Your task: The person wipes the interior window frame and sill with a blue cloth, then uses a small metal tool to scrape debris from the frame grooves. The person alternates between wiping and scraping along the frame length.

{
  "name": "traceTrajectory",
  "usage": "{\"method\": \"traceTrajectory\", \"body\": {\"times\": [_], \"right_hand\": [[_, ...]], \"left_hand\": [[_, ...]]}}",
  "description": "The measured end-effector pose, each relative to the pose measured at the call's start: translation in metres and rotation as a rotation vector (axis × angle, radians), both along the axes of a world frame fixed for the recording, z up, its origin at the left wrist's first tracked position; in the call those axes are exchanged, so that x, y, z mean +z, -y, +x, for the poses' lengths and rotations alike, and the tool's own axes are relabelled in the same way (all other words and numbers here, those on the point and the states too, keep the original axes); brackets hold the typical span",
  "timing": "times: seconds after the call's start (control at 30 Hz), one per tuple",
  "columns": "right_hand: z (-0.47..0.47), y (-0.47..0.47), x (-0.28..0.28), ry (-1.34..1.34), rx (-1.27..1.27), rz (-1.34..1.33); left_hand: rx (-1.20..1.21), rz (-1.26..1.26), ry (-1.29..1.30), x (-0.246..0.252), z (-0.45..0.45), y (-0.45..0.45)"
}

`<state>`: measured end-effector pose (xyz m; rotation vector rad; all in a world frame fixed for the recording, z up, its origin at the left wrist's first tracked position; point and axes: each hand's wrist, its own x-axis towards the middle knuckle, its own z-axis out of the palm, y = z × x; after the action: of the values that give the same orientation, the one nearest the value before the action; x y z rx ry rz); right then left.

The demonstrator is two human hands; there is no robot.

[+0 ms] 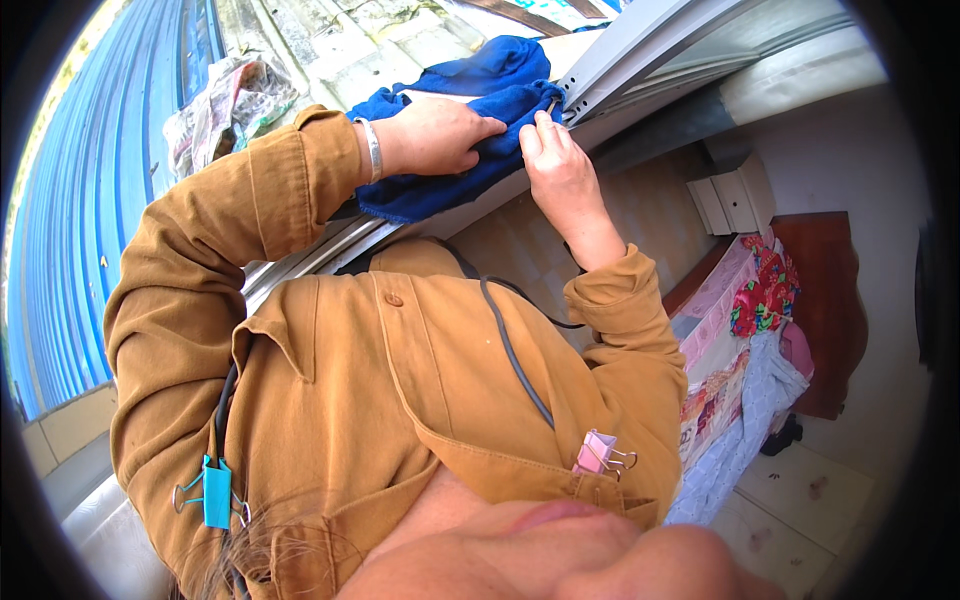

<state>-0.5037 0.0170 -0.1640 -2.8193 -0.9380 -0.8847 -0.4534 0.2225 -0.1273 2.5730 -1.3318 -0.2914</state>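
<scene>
A blue cloth (480,112) lies bunched over the window sill, against the light metal window frame (645,45). My left hand (439,135) rests on the cloth, with its index finger stretched out and its thumb apart; a silver bangle circles the wrist. Close to the frame, my right hand (559,161) pinches a thin stick-like piece (553,105) at the cloth's upper right edge. What this piece is, and where its far end goes, is hard to make out. Several small dark holes show in the frame beside it.
Outside lie crumpled plastic bags (229,109) and blue corrugated roofing sheets (97,210). Indoors are a bed (720,375) with bedding and clothes, its wooden headboard (817,315), and a white cabinet (735,195). A dark cable (510,352) runs down my jacket, near a pink binder clip (596,451).
</scene>
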Motion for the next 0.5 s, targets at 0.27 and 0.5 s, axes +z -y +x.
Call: {"method": "traceTrajectory", "body": {"times": [0.27, 0.5], "right_hand": [[0.001, 0.001, 0.007, -0.151, -0.049, -0.122], [0.008, 0.005, -0.004, -0.109, -0.044, -0.128]], "left_hand": [[-0.023, 0.097, -0.061, 0.007, 0.006, 0.013], [-0.024, 0.038, -0.118, 0.0, 0.008, 0.014]]}}
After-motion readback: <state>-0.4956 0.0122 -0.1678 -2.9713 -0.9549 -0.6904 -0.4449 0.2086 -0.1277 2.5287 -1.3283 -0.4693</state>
